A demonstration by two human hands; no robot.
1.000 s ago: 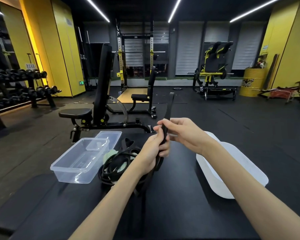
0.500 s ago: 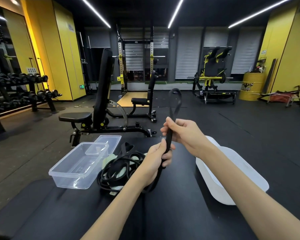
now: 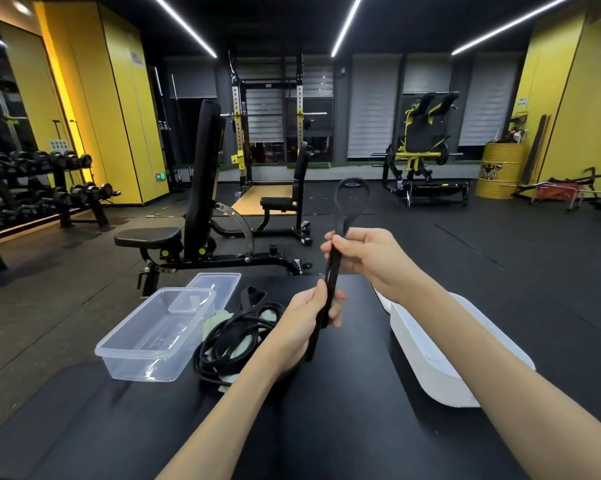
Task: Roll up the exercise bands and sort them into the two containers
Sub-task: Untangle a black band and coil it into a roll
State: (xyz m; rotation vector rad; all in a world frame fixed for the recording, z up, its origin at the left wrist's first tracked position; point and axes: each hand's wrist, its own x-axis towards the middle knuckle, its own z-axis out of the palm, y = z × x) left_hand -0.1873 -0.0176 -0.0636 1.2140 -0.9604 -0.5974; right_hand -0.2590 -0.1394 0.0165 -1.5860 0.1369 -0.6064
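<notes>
A black exercise band stands nearly upright between my hands, its top end bent into a loop. My right hand pinches it near the top, just below the loop. Lower down, my left hand grips the same band, whose tail hangs toward the black table. A tangled pile of black and pale green bands lies on the table left of my left hand. A clear plastic container sits left of the pile. A white container sits at the right, under my right forearm.
A clear lid lies behind the clear container. Beyond the table stand an adjustable bench, a squat rack, a dumbbell rack at the left and a yellow barrel at the far right.
The band's upper end has curled over from a straight strip into a loop. My hands have moved apart along the band, the right higher and the left lower.
</notes>
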